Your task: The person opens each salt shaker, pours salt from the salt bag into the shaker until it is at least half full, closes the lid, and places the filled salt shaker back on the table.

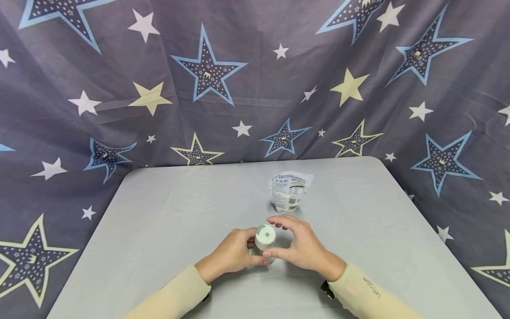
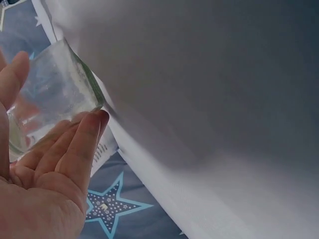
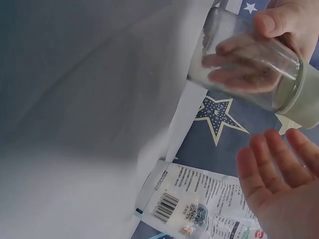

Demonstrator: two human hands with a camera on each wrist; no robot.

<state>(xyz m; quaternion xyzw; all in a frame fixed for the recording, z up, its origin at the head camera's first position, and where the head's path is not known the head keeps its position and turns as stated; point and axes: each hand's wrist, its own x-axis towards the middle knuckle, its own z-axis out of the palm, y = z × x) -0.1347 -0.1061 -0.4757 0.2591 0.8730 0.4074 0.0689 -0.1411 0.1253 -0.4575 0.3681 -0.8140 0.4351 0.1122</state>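
Observation:
On the grey table, right in front of me, stands a clear glass jar (image 3: 227, 25) with a pale green lid (image 1: 265, 235). My left hand (image 1: 237, 250) grips the jar's body from the left, thumb on the near side and fingers along the far side. Through the glass in the right wrist view those fingers show clearly. To the right of the jar, my right hand (image 1: 300, 243) holds its fingers spread apart from the thumb, around the lid's side without closing on it. Its thumb tip is close by the jar just below the lid, and the fingers stay apart from the lid.
Behind the jar, a white printed pouch (image 1: 287, 192) with a barcode stands on the grey table (image 1: 191, 199). A dark curtain with stars (image 1: 239, 79) hangs beyond the table's back edge and down both sides.

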